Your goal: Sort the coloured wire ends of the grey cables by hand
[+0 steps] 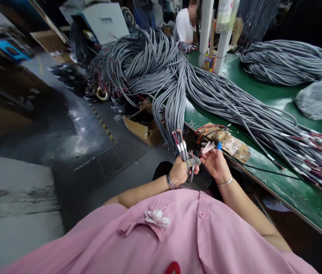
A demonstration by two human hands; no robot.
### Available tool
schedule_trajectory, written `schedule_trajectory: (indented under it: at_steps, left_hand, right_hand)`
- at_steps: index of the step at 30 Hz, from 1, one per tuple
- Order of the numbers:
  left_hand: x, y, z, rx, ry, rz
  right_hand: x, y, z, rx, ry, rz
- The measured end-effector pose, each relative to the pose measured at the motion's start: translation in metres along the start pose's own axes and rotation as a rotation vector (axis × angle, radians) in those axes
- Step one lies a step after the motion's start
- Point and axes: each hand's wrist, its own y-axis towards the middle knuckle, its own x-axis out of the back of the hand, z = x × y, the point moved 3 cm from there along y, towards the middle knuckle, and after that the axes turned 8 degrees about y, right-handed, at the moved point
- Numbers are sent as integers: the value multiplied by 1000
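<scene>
My left hand [179, 171] is closed around several grey cables [182, 151] in front of my body. White bands circle these cables near their ends, where thin coloured wires fan out upward. A grey cover wraps the left thumb, which presses across a cable end with short coloured wires. Close to those wires is my right hand [217, 164], palm up, its fingertips drawn together. One right finger wears a blue cover [219, 145], and a pale pink wrap [208, 147] shows beside it. What the right fingertips pinch is too small to make out.
A large grey cable bundle [226, 91] spreads over the green table [277, 95], with a coil [286, 61] behind. A taped brown block [229, 142] lies at the table edge. Below stands an open cardboard box [142, 125]. Another person [183, 26] is at the far side.
</scene>
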Motion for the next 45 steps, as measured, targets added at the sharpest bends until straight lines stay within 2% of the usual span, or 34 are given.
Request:
schedule_trajectory:
  at_steps: [8,14,25,27,31,34,39,42,45]
  left_hand:
    - [-4,4,2,-21,-18,-75]
    - [-4,7,7,-3,6,-96]
    - [-3,8,11,8,38,-103]
    - [-3,9,13,1,39,-102]
    - [-1,7,15,-27,41,-93]
    - [3,5,17,-41,58,-83]
    - [18,4,21,-39,71,-40]
    - [26,4,23,-39,65,-28]
    - [25,1,22,-52,128,56]
  right_hand:
    - [-3,0,-1,88,-25,-30]
    - [-1,7,-5,76,13,-25]
    - [2,15,-8,80,136,-158]
    - [1,13,-9,75,161,-141]
    - [0,8,-11,40,183,-22]
    - [5,4,-12,20,165,16]
    - [26,-1,-10,-34,108,-18]
    - [39,-6,-6,-20,66,-63]
    - [43,-14,-4,27,-27,-102]
